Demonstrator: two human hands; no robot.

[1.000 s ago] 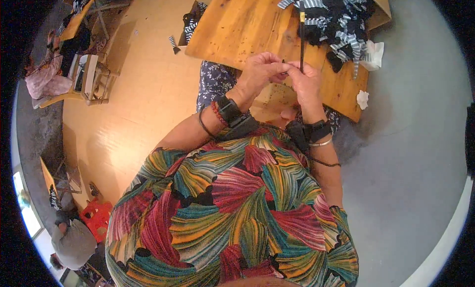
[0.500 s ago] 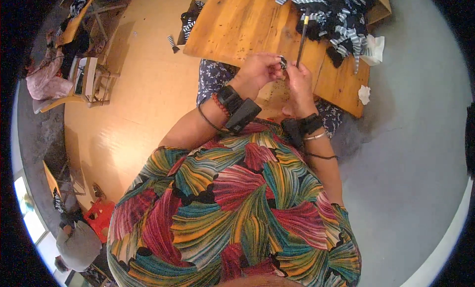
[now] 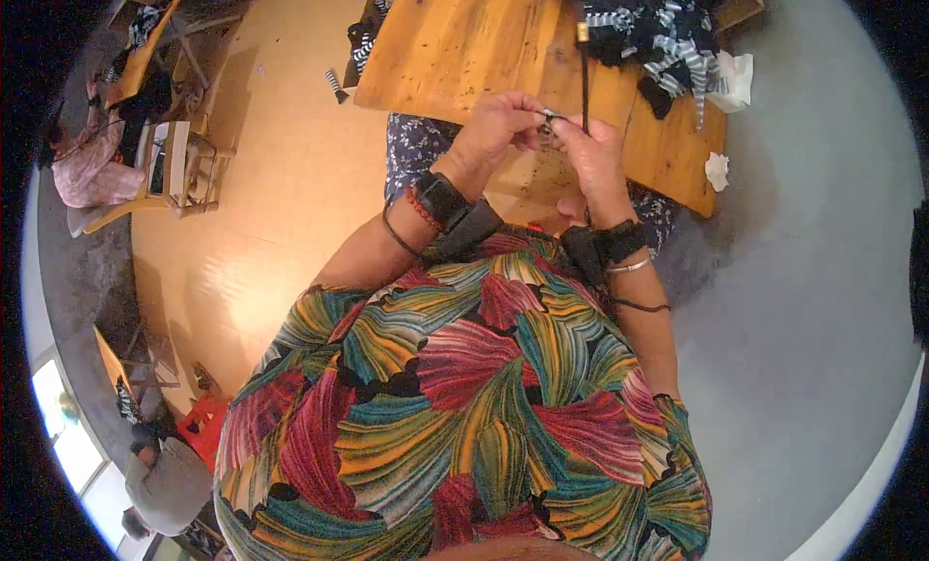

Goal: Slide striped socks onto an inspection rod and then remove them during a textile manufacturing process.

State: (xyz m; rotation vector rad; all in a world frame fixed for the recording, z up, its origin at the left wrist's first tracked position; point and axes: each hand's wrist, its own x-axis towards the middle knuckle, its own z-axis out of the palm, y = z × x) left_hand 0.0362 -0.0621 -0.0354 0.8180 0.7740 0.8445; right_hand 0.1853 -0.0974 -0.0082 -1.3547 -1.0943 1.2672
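My left hand (image 3: pixel 499 133) and my right hand (image 3: pixel 594 162) meet in front of the near table edge. Their fingertips pinch a small piece of black-and-white fabric (image 3: pixel 548 121) between them; its shape is mostly hidden by the fingers. A thin dark rod (image 3: pixel 584 82) with a yellowish band near its far end also rises from my right hand, pointing away across the wooden table (image 3: pixel 474 48). Just beyond it lies a heap of black and grey-white striped knit pieces (image 3: pixel 668 62).
A box of striped pieces (image 3: pixel 360 50) stands on the floor left of the table, one loose piece (image 3: pixel 336 86) beside it. White crumpled paper (image 3: pixel 716 172) lies at the table's right edge. Two other people (image 3: pixel 97 169) sit at the left, near a red crate (image 3: pixel 203 427).
My hands stay together on the small fabric piece, with my right hand shifted slightly right. The rod has turned a little more upright, its far end moving left.
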